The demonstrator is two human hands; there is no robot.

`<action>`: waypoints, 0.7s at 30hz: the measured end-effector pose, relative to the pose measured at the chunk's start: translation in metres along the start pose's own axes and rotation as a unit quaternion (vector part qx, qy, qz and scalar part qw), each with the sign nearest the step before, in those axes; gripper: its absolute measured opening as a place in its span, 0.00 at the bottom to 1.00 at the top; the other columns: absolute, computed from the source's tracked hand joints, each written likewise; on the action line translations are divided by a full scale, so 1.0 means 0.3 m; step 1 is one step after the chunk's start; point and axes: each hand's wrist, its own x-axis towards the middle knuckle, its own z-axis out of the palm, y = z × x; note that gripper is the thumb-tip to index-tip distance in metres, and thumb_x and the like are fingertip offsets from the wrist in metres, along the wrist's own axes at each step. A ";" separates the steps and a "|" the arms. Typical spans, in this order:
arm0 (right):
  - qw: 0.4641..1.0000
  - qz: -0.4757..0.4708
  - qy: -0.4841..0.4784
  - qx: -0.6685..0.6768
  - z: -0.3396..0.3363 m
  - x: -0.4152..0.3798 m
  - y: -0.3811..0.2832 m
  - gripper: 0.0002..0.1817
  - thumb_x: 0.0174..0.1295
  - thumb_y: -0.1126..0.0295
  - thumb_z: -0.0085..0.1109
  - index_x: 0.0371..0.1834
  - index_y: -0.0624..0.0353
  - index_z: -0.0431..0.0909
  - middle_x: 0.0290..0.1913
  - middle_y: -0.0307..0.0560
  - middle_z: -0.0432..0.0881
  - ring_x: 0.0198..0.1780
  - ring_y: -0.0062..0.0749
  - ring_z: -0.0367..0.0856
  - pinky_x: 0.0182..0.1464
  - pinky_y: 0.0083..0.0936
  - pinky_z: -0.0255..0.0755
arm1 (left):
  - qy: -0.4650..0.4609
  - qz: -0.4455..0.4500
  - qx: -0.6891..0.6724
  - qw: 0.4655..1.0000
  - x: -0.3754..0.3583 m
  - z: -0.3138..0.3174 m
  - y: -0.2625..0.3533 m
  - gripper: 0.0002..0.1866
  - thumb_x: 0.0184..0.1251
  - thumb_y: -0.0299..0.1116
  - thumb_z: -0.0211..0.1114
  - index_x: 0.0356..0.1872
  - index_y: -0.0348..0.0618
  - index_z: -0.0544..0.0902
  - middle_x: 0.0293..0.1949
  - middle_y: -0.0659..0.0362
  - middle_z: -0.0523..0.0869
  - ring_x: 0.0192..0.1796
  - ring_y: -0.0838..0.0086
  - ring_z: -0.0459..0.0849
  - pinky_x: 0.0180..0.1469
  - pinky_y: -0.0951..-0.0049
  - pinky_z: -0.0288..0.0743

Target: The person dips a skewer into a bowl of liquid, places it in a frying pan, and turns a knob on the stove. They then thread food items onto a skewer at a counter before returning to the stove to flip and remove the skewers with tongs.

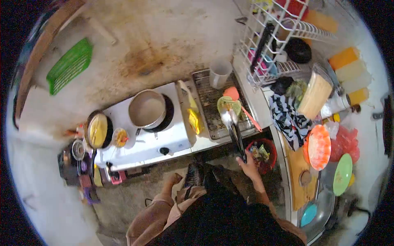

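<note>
My right hand [248,165] is closed around the black handle of a metal-headed cooking utensil [234,133]; its exact kind is hard to make out. The shiny head lies over a small yellow-green strainer or bowl [230,105] on a dark metal rack tray [207,104]. Beside it are an orange-red round piece [231,93] and a thin orange-red handle [251,119]. A translucent pitcher [220,74] stands at the tray's back. My left hand does not show; below the counter, a brown-clothed limb appears to be a leg.
Left of the tray, a white stove [164,137] bears a pot [147,110] and a pan with yellow food [98,131]. A yellow packet [193,121] lies between. A red bin [266,153] stands below; a white dish rack [283,37] and plates [319,147] are right.
</note>
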 end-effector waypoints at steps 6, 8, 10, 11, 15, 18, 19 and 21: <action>0.969 0.002 -0.175 0.174 0.026 -0.094 -0.124 0.23 0.59 0.64 0.54 0.54 0.64 0.64 0.40 0.43 0.75 0.38 0.21 0.74 0.38 0.18 0.69 | 0.048 -0.231 -0.264 0.935 -0.189 -0.033 0.166 0.13 0.57 0.38 0.55 0.33 0.42 0.83 0.32 0.50 0.83 0.32 0.55 0.80 0.35 0.59 0.73; 0.954 -0.044 -0.234 0.183 0.060 -0.081 -0.192 0.22 0.59 0.66 0.53 0.54 0.64 0.65 0.40 0.42 0.75 0.37 0.21 0.74 0.37 0.19 0.69 | 0.100 -0.311 -0.365 0.871 -0.302 -0.151 0.270 0.13 0.57 0.40 0.57 0.34 0.42 0.83 0.34 0.49 0.83 0.35 0.55 0.80 0.38 0.59 0.73; 0.944 -0.047 -0.257 0.203 0.112 -0.074 -0.268 0.20 0.58 0.69 0.54 0.52 0.64 0.66 0.40 0.43 0.75 0.34 0.22 0.75 0.33 0.18 0.70 | 0.108 -0.362 -0.377 0.846 -0.377 -0.133 0.285 0.15 0.57 0.41 0.57 0.36 0.42 0.83 0.36 0.48 0.82 0.38 0.56 0.79 0.42 0.59 0.73; 0.941 -0.047 -0.268 0.200 0.142 -0.074 -0.313 0.20 0.57 0.70 0.54 0.52 0.64 0.65 0.40 0.43 0.75 0.34 0.22 0.75 0.32 0.17 0.70 | 0.075 -0.396 -0.390 0.828 -0.424 -0.124 0.292 0.15 0.59 0.41 0.56 0.36 0.41 0.83 0.36 0.46 0.82 0.40 0.57 0.79 0.44 0.58 0.72; 0.946 -0.089 -0.285 0.128 0.328 -0.081 -0.467 0.18 0.58 0.70 0.55 0.50 0.65 0.68 0.31 0.40 0.76 0.26 0.17 0.73 0.23 0.14 0.66 | 0.000 -0.417 -0.378 0.827 -0.620 -0.045 0.291 0.16 0.60 0.42 0.55 0.36 0.39 0.82 0.38 0.45 0.81 0.41 0.56 0.78 0.43 0.59 0.71; 0.955 -0.103 -0.272 0.053 0.545 -0.125 -0.608 0.18 0.58 0.67 0.56 0.49 0.64 0.70 0.21 0.35 0.73 0.20 0.14 0.70 0.18 0.12 0.62 | 0.045 -0.476 -0.420 0.772 -0.760 0.126 0.268 0.18 0.59 0.44 0.56 0.36 0.38 0.80 0.39 0.44 0.80 0.43 0.55 0.78 0.44 0.59 0.71; 0.953 -0.126 -0.273 0.019 0.631 -0.121 -0.640 0.17 0.57 0.67 0.56 0.48 0.64 0.71 0.21 0.35 0.73 0.20 0.14 0.70 0.19 0.12 0.62 | 0.105 -0.478 -0.474 0.732 -0.816 0.212 0.258 0.18 0.58 0.45 0.56 0.35 0.37 0.80 0.39 0.44 0.80 0.44 0.54 0.78 0.44 0.59 0.70; 0.944 -0.209 -0.252 -0.050 0.810 -0.102 -0.701 0.17 0.56 0.65 0.58 0.46 0.65 0.74 0.22 0.36 0.74 0.21 0.15 0.71 0.23 0.16 0.65 | 0.149 -0.497 -0.517 0.681 -0.956 0.283 0.201 0.20 0.57 0.45 0.57 0.36 0.35 0.79 0.40 0.43 0.80 0.45 0.53 0.77 0.45 0.59 0.70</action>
